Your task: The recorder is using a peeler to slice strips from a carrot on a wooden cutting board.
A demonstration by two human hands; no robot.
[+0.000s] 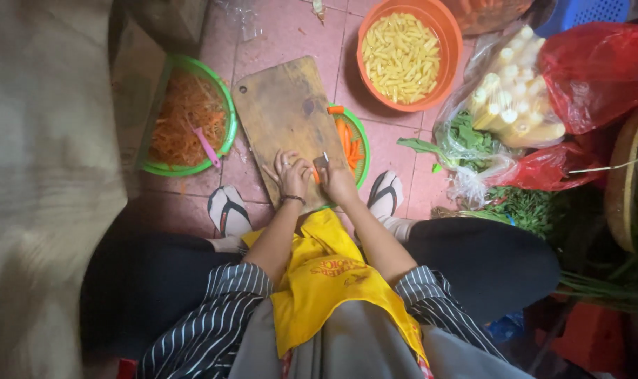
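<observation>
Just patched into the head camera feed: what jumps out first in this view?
The two hands meet at the near end of a worn wooden cutting board on the pink tiled floor: the left hand presses down a carrot piece, and the right hand holds a small knife. Bright colours ring them: a green basket of shredded carrot at left, an orange bowl of pale yellow sticks beyond.

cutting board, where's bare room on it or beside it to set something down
The far half of the cutting board is bare; both hands crowd its near end. Bare floor lies between the board and the orange basin. The right side is crowded with bags.
</observation>
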